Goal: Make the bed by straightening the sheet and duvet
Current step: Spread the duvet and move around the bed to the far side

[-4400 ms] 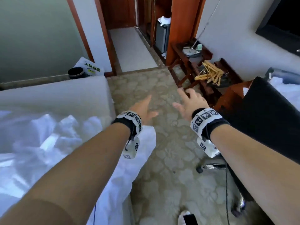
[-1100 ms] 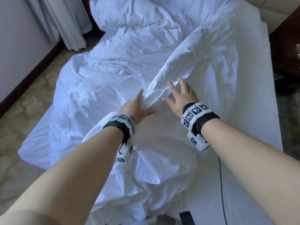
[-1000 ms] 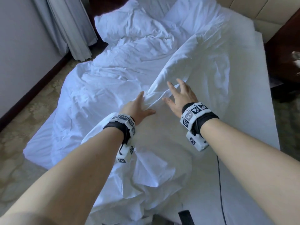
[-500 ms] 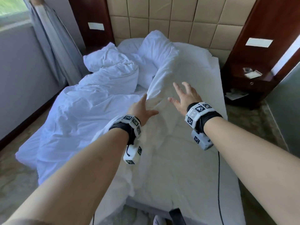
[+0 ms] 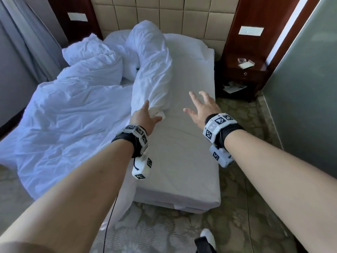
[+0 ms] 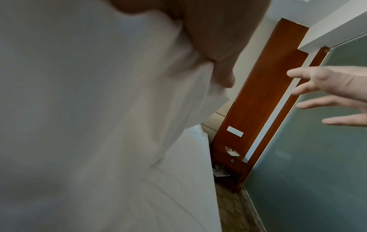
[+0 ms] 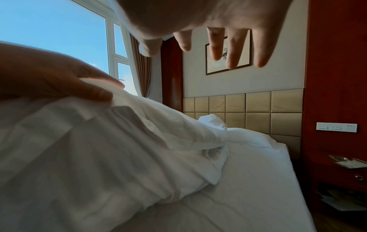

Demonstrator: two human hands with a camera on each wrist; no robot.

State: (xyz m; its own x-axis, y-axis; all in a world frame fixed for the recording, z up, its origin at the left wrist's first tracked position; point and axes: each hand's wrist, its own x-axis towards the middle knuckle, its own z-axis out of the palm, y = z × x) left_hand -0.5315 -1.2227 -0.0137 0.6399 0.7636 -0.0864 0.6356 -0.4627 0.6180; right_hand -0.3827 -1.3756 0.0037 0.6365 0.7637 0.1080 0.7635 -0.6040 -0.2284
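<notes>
A crumpled white duvet (image 5: 73, 110) covers the bed's left half and hangs off the left side. Its right edge is folded back in a long ridge. The fitted white sheet (image 5: 189, 143) lies bare on the right half. My left hand (image 5: 148, 112) pinches the ridge's near end between thumb and fingers; in the right wrist view the duvet (image 7: 119, 157) bulges between them. My right hand (image 5: 197, 103) hovers over the sheet, fingers spread, holding nothing. In the left wrist view my thumb (image 6: 224, 75) lies on the cloth.
Pillows (image 5: 145, 39) are heaped against the padded headboard (image 5: 173, 13). A dark wooden nightstand (image 5: 244, 70) stands right of the bed, beside a frosted glass wall (image 5: 300, 88). Curtains (image 5: 27, 33) hang at the left. I stand on patterned carpet (image 5: 164, 225) at the bed's foot.
I turned from the hallway to the bed, and the view pulled back to show the whole bed. My right hand moved right, off the duvet fold. My left hand stays on the fold.
</notes>
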